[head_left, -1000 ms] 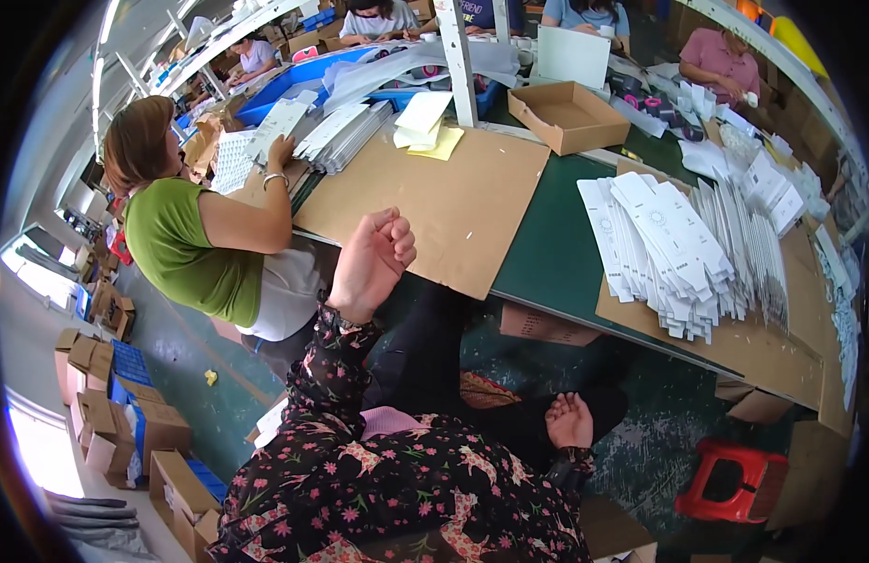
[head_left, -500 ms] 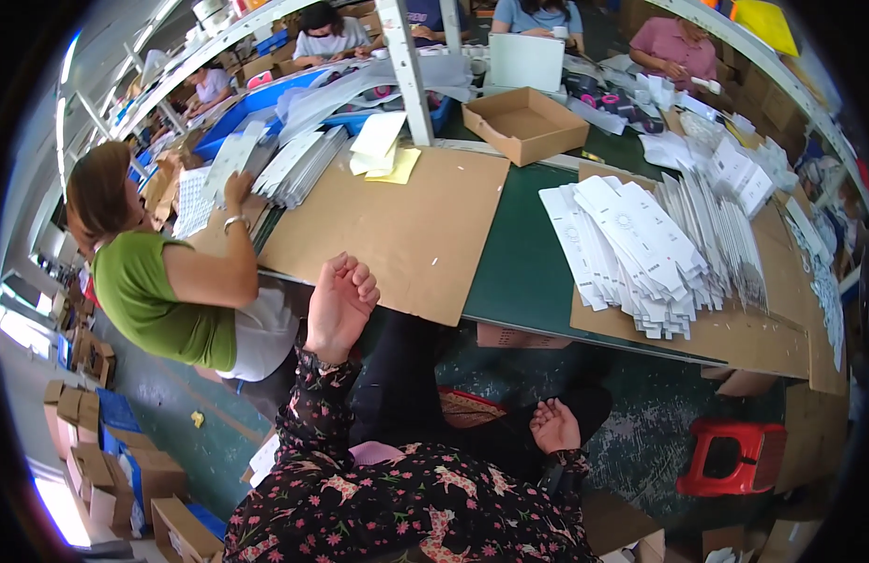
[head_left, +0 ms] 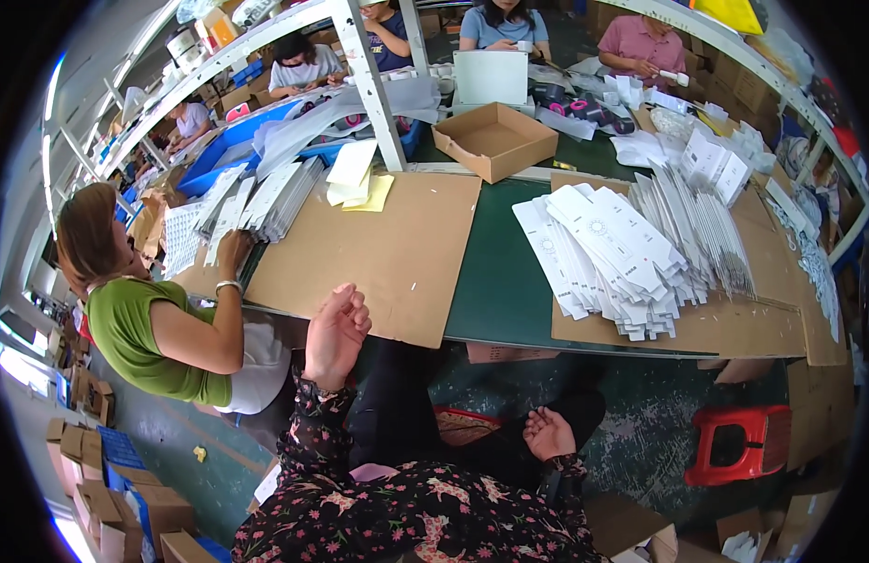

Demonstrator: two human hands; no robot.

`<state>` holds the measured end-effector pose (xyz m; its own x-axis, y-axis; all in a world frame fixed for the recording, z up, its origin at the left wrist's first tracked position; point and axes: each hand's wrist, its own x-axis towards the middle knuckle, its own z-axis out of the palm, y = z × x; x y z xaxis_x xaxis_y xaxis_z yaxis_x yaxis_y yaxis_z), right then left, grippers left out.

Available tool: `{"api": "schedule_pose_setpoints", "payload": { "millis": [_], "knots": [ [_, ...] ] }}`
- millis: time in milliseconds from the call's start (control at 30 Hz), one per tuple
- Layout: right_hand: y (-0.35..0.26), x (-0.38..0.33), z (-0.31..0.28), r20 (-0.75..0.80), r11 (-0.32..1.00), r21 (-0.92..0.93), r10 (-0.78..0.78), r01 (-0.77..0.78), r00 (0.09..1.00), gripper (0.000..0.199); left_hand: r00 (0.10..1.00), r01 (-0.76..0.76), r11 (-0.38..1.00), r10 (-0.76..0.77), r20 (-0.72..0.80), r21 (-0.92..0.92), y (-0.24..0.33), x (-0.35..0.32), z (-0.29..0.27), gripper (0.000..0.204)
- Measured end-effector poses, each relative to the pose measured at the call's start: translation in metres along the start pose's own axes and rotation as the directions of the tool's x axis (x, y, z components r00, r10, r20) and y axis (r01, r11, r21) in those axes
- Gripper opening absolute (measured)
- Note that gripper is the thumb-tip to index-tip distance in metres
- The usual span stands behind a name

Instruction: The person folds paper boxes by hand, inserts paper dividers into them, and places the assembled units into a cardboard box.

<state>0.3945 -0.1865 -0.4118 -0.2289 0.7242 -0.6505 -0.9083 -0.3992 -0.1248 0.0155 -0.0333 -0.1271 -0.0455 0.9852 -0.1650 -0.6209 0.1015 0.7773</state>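
My left hand [head_left: 337, 340] is raised in front of the table's near edge, palm partly showing, its fingers curled in with nothing in them. Beyond it a flat brown cardboard sheet [head_left: 387, 263] covers part of the green tabletop [head_left: 495, 272]. My right hand [head_left: 549, 434] rests low by my thigh, palm up, fingers loosely bent and holding nothing. On the table's right side lies a spread pile of flat white printed cartons [head_left: 608, 249], with a row of more folded cartons [head_left: 706, 235] leaning beside it.
A co-worker in green [head_left: 162, 328] stands at my left, a hand on a stack of white cartons [head_left: 275, 202]. Yellow and white papers [head_left: 367, 192] lie at the sheet's far edge. An open cardboard box [head_left: 495, 150] sits behind. A red stool [head_left: 734, 446] stands right.
The view has shifted slightly, so the table sits a little more to the left. The co-worker's hand has come down nearer the table edge. My hands keep nearly the same pose.
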Motion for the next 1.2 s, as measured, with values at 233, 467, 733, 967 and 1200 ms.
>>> {"api": "schedule_pose_setpoints", "payload": {
  "millis": [233,467,733,967,1200],
  "knots": [
    [0.001,-0.003,-0.007,-0.02,0.998,-0.012,-0.061,0.061,0.998,0.013,0.994,-0.114,0.964,0.112,0.02,0.24,-0.024,0.028,-0.029,0.01],
    [0.004,-0.053,0.075,0.079,0.825,-0.325,-0.464,0.463,0.882,0.012,0.682,-0.505,-0.145,0.538,0.496,0.851,-0.066,0.071,-0.081,0.009],
    [-0.054,-0.073,0.191,0.53,-0.241,-0.698,-0.808,0.675,0.259,0.014,0.605,-0.442,-0.351,0.563,0.563,0.825,-0.067,0.064,-0.054,0.011],
    [-0.082,-0.038,0.257,0.915,-0.876,-0.402,-0.374,0.266,0.15,0.032,0.688,-0.619,-0.462,0.073,0.722,0.636,-0.012,0.075,-0.042,0.07],
    [-0.088,-0.023,0.26,0.786,-0.949,-0.314,-0.246,0.023,0.566,0.056,0.811,-0.572,-0.318,-0.081,0.579,0.756,-0.01,0.093,-0.049,0.084]
  ]
}}
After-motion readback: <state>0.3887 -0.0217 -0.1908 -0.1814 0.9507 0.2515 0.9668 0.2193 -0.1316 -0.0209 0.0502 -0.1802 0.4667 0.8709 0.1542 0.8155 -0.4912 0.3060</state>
